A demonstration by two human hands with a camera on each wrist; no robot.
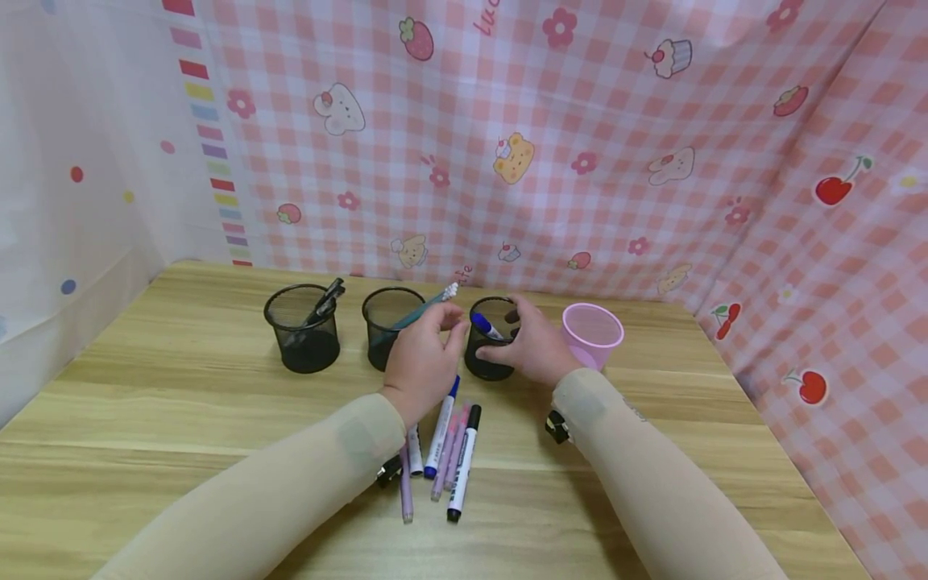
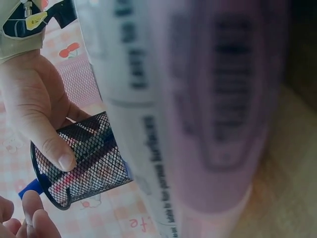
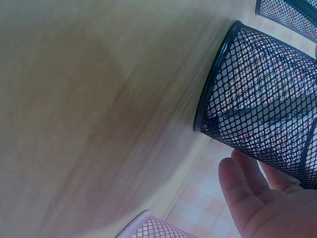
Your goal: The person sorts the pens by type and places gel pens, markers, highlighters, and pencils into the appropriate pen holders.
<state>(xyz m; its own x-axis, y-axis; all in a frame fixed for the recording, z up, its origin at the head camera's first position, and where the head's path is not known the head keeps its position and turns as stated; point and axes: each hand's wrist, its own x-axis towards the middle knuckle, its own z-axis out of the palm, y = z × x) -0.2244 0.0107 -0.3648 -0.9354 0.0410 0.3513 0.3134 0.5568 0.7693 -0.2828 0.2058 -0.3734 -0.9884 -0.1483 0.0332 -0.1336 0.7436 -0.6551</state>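
My right hand [image 1: 535, 342] holds a black mesh pen cup [image 1: 489, 369] by its side, thumb in front and fingers behind. In the left wrist view its thumb lies on the mesh of this cup [image 2: 91, 168]. A marker with a blue end [image 1: 484, 325] leans inside the cup and sticks out over the rim. Just left of that cup is my left hand [image 1: 424, 358], fingers loosely bent, with nothing seen between them. Its fingertips [image 2: 37, 218] are close to the blue marker end [image 2: 30, 188]. Blurred pens on the table fill much of the left wrist view.
Below the hands lie a black-capped marker [image 1: 464, 467], a blue-capped marker [image 1: 441, 431], lilac pens [image 1: 444, 463] and a purple pen [image 1: 406, 487]. Leftward stand a mesh cup with a teal pen [image 1: 419, 312] and another with black pens [image 1: 322, 306]. A pink cup [image 1: 593, 346] stands right.
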